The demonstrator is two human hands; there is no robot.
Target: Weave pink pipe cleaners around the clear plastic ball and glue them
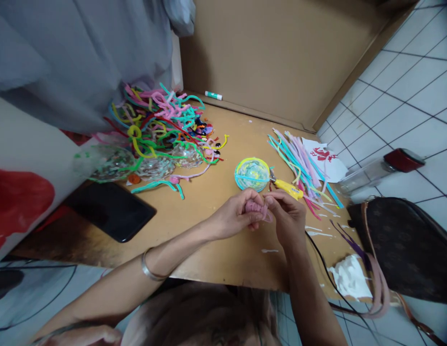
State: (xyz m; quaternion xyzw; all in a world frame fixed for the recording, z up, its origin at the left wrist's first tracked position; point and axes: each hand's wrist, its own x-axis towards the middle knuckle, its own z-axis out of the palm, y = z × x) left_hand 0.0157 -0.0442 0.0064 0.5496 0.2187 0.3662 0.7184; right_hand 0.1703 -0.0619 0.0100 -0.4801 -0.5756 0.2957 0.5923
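Observation:
My left hand (245, 211) is closed around a small wound bundle of pink pipe cleaner (255, 207). Close beside it, my right hand (286, 211) pinches with thumb and forefinger at the bundle's right side, where a thin pink loop sticks out. The fingers partly hide that end. Just beyond the hands lies a round clear dome (251, 180) ringed with yellow and turquoise pipe cleaner, a turquoise strip across it. A yellow glue gun (290, 189) rests at the dome's right, its nozzle by the rim.
Tangled colourful pipe cleaners (162, 115) and clear domes (155, 167) lie at left, near a black phone (113, 211). Straight pipe cleaners (303, 158), a bottle (382, 168), a brown bag (407, 250) and crumpled tissue (351, 276) are at right. A black cord (322, 257) crosses the table edge.

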